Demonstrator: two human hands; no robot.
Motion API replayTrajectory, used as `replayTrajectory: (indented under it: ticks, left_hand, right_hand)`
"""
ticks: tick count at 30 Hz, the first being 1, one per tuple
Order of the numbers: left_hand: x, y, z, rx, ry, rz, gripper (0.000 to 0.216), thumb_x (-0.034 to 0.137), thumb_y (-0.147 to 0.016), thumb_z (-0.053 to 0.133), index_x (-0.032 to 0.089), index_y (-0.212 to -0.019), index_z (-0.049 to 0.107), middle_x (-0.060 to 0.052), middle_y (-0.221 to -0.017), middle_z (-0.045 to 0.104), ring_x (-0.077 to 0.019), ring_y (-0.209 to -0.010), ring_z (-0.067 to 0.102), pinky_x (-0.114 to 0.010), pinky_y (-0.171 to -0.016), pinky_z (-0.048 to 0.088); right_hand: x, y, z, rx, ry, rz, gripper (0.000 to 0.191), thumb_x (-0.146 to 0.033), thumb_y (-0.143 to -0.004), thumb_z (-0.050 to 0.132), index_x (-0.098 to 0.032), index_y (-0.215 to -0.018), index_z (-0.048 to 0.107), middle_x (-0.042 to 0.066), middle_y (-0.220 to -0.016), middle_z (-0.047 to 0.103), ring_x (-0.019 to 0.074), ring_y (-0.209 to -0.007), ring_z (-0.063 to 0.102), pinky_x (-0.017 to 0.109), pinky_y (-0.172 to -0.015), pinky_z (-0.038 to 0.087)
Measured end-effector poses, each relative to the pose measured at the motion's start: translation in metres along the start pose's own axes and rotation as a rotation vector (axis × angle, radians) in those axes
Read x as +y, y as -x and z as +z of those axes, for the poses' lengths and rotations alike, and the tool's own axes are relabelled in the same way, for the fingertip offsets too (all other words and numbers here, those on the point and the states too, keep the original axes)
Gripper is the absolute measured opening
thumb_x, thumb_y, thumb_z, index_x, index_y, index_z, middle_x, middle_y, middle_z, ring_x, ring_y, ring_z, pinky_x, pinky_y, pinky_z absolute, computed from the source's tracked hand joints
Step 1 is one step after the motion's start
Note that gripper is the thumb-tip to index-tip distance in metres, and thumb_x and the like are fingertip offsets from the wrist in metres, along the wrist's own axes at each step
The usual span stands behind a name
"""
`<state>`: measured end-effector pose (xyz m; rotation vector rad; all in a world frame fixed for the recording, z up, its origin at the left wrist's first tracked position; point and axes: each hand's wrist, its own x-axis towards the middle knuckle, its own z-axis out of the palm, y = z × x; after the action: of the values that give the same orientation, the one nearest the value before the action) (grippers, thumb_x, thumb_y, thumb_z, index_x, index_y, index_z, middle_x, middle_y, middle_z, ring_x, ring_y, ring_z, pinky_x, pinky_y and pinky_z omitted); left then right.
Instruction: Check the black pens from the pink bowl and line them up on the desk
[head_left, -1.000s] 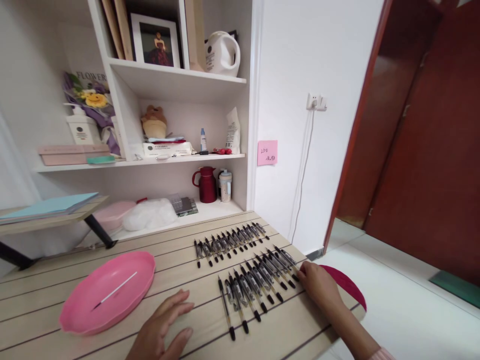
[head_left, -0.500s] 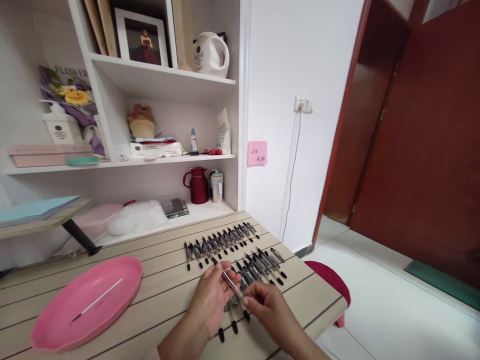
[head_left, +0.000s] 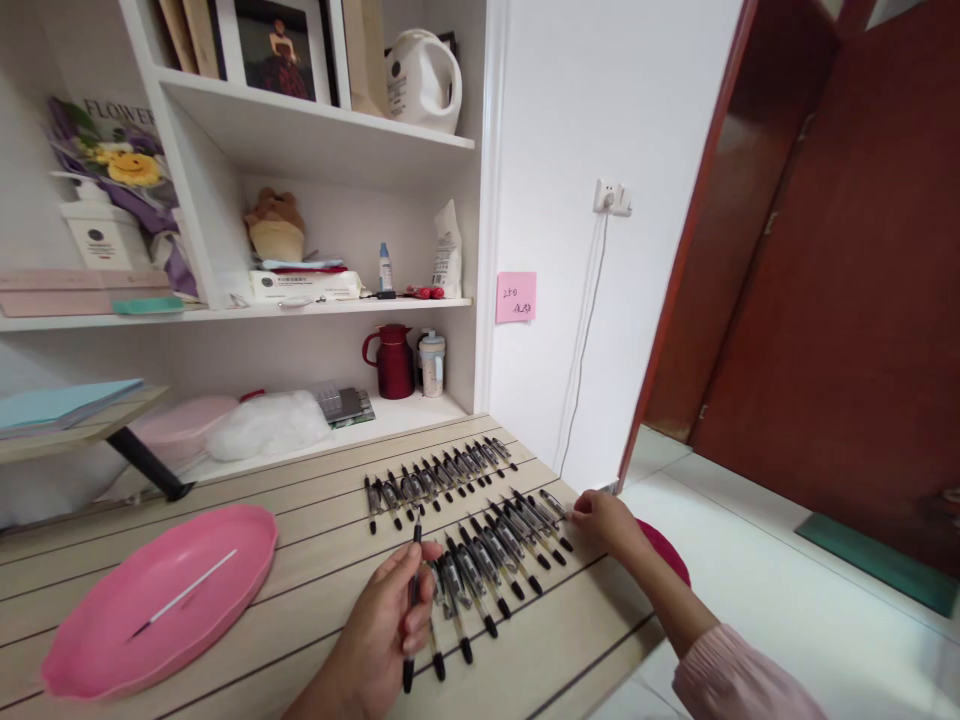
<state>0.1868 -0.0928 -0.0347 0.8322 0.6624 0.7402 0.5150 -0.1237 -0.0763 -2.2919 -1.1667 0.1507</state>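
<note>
My left hand [head_left: 391, 610] is closed round a black pen [head_left: 415, 600], held nearly upright with its tip pointing away from me. My right hand [head_left: 609, 520] reaches to the right end of the front row of pens [head_left: 499, 550]. Its thumb and fingertips are pinched together beside a clear, dark-marked pen part [head_left: 553, 503]; whether anything sits between them is hidden. The front row's pens have dark ends toward me, several lying just right of my left hand. Behind it runs a second row of similar pens [head_left: 439, 478].
To the left, a pink tray [head_left: 232, 620] holds a thin white refill with a dark tip [head_left: 184, 592]. A raised stand with a black leg [head_left: 146, 465] is at the far left. White shelves [head_left: 322, 120] rise behind the slatted table [head_left: 315, 590]; a red stool [head_left: 664, 550] stands right.
My right hand has let go of the pen and moved right to the end of the front row. My left hand keeps the pen, now lower and more upright. The view has shifted slightly.
</note>
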Motion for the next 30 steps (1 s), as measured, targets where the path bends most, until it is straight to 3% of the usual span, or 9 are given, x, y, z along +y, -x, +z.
replayTrajectory:
  ticks: [7,14,20,23,26,30]
  left_hand:
    - [-0.006,0.002,-0.003,0.021,-0.04,-0.023,0.025,0.04,-0.076,0.055,0.017,-0.086,0.054,0.007,-0.057,0.044,0.001,-0.034,0.024,-0.013,-0.032,0.016]
    - [-0.008,0.005,-0.002,-0.001,-0.06,-0.021,0.025,0.04,-0.075,0.056,0.017,-0.085,0.055,0.007,-0.056,0.045,0.0005,-0.033,0.026,-0.013,-0.032,0.016]
    - [-0.012,0.002,-0.003,-0.033,-0.117,-0.008,0.029,0.043,-0.073,0.057,0.016,-0.086,0.054,0.006,-0.056,0.047,0.0,-0.032,0.027,-0.015,-0.032,0.015]
    - [-0.014,0.002,-0.003,-0.055,-0.183,0.0,0.029,0.044,-0.074,0.055,0.017,-0.085,0.053,0.006,-0.055,0.048,-0.0003,-0.03,0.025,-0.015,-0.031,0.013]
    - [-0.014,0.004,-0.002,-0.076,-0.268,0.0,0.029,0.044,-0.076,0.052,0.016,-0.084,0.054,0.006,-0.056,0.049,-0.0001,-0.03,0.025,-0.016,-0.031,0.013]
    - [-0.014,0.009,0.002,-0.122,-0.376,0.005,0.031,0.045,-0.076,0.051,0.015,-0.085,0.055,0.006,-0.056,0.051,-0.0006,-0.03,0.026,-0.017,-0.031,0.014]
  right_hand:
    - [-0.001,0.008,0.015,0.019,0.093,0.035,0.017,-0.029,-0.068,0.055,-0.017,-0.075,0.064,0.009,-0.079,0.066,0.0207,-0.076,0.059,0.025,-0.056,0.033]
    - [-0.003,0.012,0.012,-0.004,0.107,0.009,0.018,-0.026,-0.072,0.049,-0.018,-0.072,0.064,0.007,-0.074,0.066,0.0186,-0.071,0.058,0.024,-0.053,0.032]
    - [-0.004,0.022,0.004,0.042,0.04,-0.027,0.01,-0.018,-0.064,0.048,-0.018,-0.057,0.055,0.004,-0.06,0.061,0.0157,-0.06,0.054,0.024,-0.053,0.033]
    - [-0.005,0.033,-0.001,0.015,-0.141,-0.007,0.009,-0.017,-0.06,0.048,-0.02,-0.051,0.046,0.0,-0.05,0.056,0.0145,-0.052,0.051,0.024,-0.049,0.034]
    - [-0.015,0.049,-0.004,-0.08,-0.478,0.0,0.011,-0.021,-0.06,0.051,-0.021,-0.054,0.042,-0.003,-0.047,0.053,0.0131,-0.047,0.051,0.024,-0.047,0.036]
    - [-0.049,0.072,-0.005,-0.138,-0.901,-0.053,0.022,-0.035,-0.06,0.064,-0.018,-0.07,0.054,-0.004,-0.052,0.053,0.0124,-0.048,0.051,0.025,-0.047,0.039]
